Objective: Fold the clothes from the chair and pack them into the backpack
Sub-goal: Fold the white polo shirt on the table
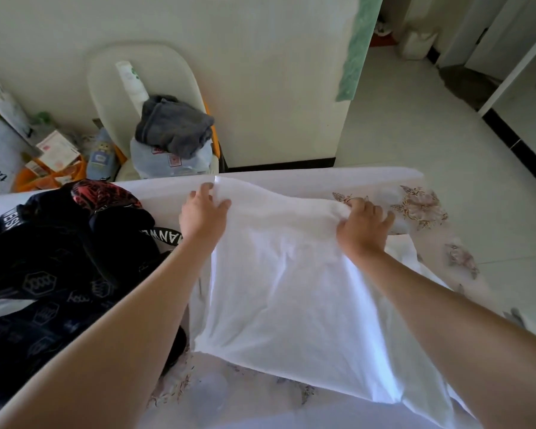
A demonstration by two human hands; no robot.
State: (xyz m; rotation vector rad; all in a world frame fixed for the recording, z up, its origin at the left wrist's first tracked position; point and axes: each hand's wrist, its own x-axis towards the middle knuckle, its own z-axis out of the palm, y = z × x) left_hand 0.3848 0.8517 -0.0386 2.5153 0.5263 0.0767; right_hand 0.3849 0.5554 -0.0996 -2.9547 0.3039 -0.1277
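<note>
Two hands clamp the far edge of the white shirt (pixel 276 289), spread on the desk (pixel 427 212): left hand (pixel 205 209) pinches one corner, right hand (pixel 364 226) bunches the other. We judge a fold in hand; next, draw that edge nearward squarely. The backpack (pixel 59 258) lies just outside the left hand

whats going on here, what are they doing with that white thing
A person is folding a white garment on the table. Both hands hold its far edge, left hand at one corner, right hand bunching the other. The dark backpack lies beside it, and a grey garment waits on the chair.
</note>
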